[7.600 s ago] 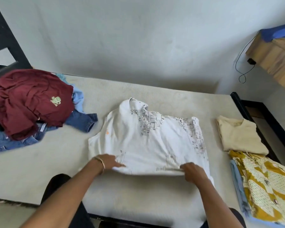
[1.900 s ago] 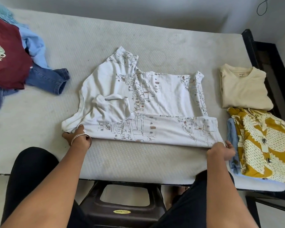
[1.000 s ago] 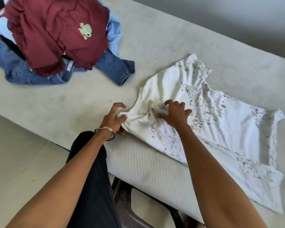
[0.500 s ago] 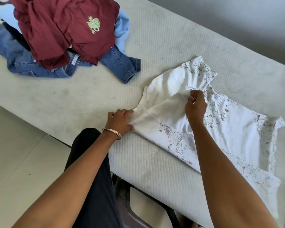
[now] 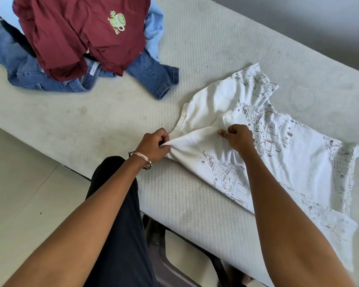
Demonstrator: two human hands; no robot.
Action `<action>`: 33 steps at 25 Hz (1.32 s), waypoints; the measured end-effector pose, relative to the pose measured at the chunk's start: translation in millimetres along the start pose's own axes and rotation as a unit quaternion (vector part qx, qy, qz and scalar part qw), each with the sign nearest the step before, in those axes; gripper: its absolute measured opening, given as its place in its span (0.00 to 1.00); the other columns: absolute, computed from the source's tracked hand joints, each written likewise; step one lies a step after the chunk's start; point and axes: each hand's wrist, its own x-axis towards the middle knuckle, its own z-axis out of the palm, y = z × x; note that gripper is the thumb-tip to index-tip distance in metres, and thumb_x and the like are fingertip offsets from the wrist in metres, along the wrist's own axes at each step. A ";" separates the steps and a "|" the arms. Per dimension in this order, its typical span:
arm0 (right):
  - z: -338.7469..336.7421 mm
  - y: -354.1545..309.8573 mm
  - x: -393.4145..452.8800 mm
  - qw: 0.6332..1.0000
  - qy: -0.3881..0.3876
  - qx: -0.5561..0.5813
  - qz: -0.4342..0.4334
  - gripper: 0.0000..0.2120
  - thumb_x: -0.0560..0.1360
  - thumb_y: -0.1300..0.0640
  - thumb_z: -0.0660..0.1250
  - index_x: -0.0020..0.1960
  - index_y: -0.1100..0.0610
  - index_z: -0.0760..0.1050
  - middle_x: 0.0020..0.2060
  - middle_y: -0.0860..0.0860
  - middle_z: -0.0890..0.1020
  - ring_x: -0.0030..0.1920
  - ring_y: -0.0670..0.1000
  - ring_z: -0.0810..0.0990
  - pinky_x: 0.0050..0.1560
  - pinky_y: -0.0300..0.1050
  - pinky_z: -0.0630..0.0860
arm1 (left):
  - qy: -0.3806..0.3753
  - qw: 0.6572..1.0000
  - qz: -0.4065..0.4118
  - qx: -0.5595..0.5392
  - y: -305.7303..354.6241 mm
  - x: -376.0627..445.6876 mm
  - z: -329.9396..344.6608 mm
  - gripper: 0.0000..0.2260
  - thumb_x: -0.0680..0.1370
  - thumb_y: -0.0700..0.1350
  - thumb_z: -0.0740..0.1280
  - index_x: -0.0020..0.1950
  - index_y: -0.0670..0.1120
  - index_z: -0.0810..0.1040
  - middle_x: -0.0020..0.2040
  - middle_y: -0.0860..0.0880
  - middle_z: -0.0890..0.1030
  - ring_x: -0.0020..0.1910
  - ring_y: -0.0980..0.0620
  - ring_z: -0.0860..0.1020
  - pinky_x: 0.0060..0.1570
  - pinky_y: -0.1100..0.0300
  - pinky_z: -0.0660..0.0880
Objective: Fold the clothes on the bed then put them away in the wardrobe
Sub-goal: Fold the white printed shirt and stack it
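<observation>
I am pinching the bunched corner of the white shirt [image 5: 298, 154] in my left hand [image 5: 153, 146], while my right hand [image 5: 239, 138] is gripping a fold of the cloth further in. The shirt is lying near the front edge of the bed [image 5: 195, 48], toward its right end. To do this well, I judge I should be pulling the sleeve taut and flat before turning it inward, keeping the edges lined up. The maroon shirt [image 5: 75, 34], lying on the jeans [image 5: 153, 79] at the bed's back left corner, is showing a green cup emblem; I cannot read any writing.
</observation>
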 end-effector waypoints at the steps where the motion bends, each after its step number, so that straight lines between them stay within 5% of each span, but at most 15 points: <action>1: -4.4 -1.6 0.4 0.998 -0.006 0.050 -0.030 0.19 0.71 0.48 0.73 0.32 0.55 0.67 0.29 0.50 0.71 0.38 0.54 0.72 0.40 0.46 0.64 | -0.020 0.999 0.000 0.033 -3.0 1.3 2.3 0.08 0.72 0.38 0.68 0.49 0.45 0.74 0.32 0.52 0.77 0.32 0.48 0.75 0.37 0.59 0.69; 4: -21.3 -7.6 -3.6 0.967 -0.017 0.247 -0.053 0.11 0.71 0.51 0.69 0.37 0.55 0.70 0.34 0.52 0.75 0.37 0.52 0.72 0.40 0.45 0.67 | -0.056 0.991 -0.024 0.121 -7.5 4.5 6.1 0.11 0.76 0.42 0.64 0.58 0.48 0.74 0.41 0.51 0.82 0.45 0.43 0.79 0.52 0.52 0.70; 7: -40.9 -6.8 -2.8 0.945 -0.077 0.311 -0.059 0.10 0.71 0.54 0.75 0.47 0.53 0.75 0.42 0.56 0.82 0.40 0.53 0.79 0.41 0.47 0.75 | -0.071 0.983 -0.049 0.159 -8.6 7.9 7.0 0.12 0.79 0.45 0.63 0.61 0.47 0.76 0.49 0.45 0.82 0.52 0.42 0.78 0.56 0.52 0.67; 10: -63.1 -3.0 7.8 0.971 -0.060 0.203 -0.116 0.20 0.66 0.59 0.79 0.55 0.50 0.78 0.43 0.55 0.83 0.40 0.52 0.79 0.42 0.46 0.77 | -0.070 0.977 -0.054 0.193 -10.1 8.6 9.1 0.11 0.80 0.45 0.61 0.61 0.45 0.75 0.50 0.43 0.82 0.54 0.41 0.77 0.57 0.52 0.66; 14: -72.3 3.5 22.5 0.959 0.124 0.222 -0.124 0.22 0.67 0.61 0.61 0.60 0.50 0.76 0.43 0.51 0.84 0.43 0.50 0.80 0.52 0.50 0.77 | -0.058 0.975 -0.068 0.203 -10.5 9.0 11.3 0.12 0.79 0.42 0.60 0.61 0.46 0.75 0.48 0.44 0.82 0.52 0.41 0.77 0.55 0.52 0.63; 16: -65.0 15.8 18.2 0.987 0.067 0.127 -0.073 0.20 0.71 0.58 0.67 0.63 0.53 0.75 0.48 0.52 0.84 0.48 0.51 0.80 0.54 0.50 0.78 | -0.052 0.974 -0.071 0.208 -8.9 9.8 11.5 0.11 0.78 0.42 0.59 0.59 0.46 0.75 0.46 0.44 0.81 0.51 0.41 0.77 0.54 0.53 0.63; 18: -50.4 36.8 10.8 0.998 -0.042 0.044 -0.009 0.29 0.70 0.49 0.77 0.68 0.53 0.71 0.55 0.54 0.80 0.53 0.54 0.78 0.55 0.51 0.77 | -0.059 0.971 -0.079 0.217 -8.6 10.6 11.6 0.11 0.78 0.42 0.59 0.59 0.46 0.75 0.46 0.44 0.81 0.52 0.41 0.77 0.54 0.52 0.63; 20: -41.4 47.8 5.4 0.997 -0.069 -0.011 -0.010 0.33 0.66 0.49 0.79 0.67 0.53 0.72 0.56 0.54 0.78 0.55 0.55 0.77 0.59 0.54 0.75 | -0.067 0.970 -0.086 0.216 -9.4 11.0 11.8 0.13 0.78 0.45 0.56 0.59 0.45 0.75 0.48 0.42 0.81 0.53 0.40 0.77 0.55 0.52 0.64; 24: -35.4 35.8 -1.6 0.987 0.122 0.085 -0.059 0.17 0.72 0.68 0.68 0.58 0.57 0.80 0.49 0.55 0.83 0.51 0.54 0.80 0.57 0.43 0.75 | -0.081 0.968 -0.099 0.214 -11.4 13.9 14.2 0.16 0.78 0.47 0.53 0.59 0.44 0.74 0.50 0.41 0.81 0.54 0.40 0.77 0.57 0.52 0.65; 26: -33.5 31.3 -0.7 0.962 0.231 0.134 -0.057 0.18 0.72 0.71 0.62 0.58 0.60 0.79 0.47 0.57 0.82 0.49 0.53 0.78 0.51 0.30 0.71 | -0.079 0.967 -0.112 0.215 -11.7 15.2 14.0 0.12 0.78 0.42 0.57 0.59 0.44 0.74 0.52 0.41 0.80 0.55 0.40 0.76 0.57 0.51 0.64; 27: -31.4 29.3 3.3 0.963 0.238 0.118 -0.056 0.16 0.74 0.68 0.64 0.60 0.60 0.77 0.48 0.58 0.81 0.50 0.54 0.78 0.53 0.32 0.70 | -0.076 0.968 -0.116 0.210 -10.9 15.0 12.7 0.12 0.78 0.41 0.58 0.59 0.44 0.74 0.51 0.41 0.80 0.55 0.40 0.76 0.58 0.51 0.64; 30: -19.1 26.1 20.4 0.997 0.077 -0.008 -0.029 0.27 0.74 0.48 0.72 0.69 0.56 0.69 0.61 0.60 0.76 0.63 0.61 0.73 0.65 0.56 0.68 | -0.090 0.972 -0.106 0.188 -9.1 11.9 11.1 0.14 0.74 0.47 0.58 0.57 0.48 0.76 0.46 0.46 0.80 0.52 0.42 0.77 0.57 0.51 0.64; 33: -8.3 9.0 29.8 0.987 -0.005 -0.157 -0.026 0.44 0.68 0.42 0.76 0.75 0.53 0.58 0.68 0.58 0.68 0.70 0.63 0.65 0.67 0.64 0.62 | -0.080 0.979 -0.085 0.169 -5.9 9.5 11.0 0.18 0.71 0.58 0.60 0.57 0.52 0.76 0.42 0.52 0.80 0.48 0.48 0.77 0.55 0.52 0.63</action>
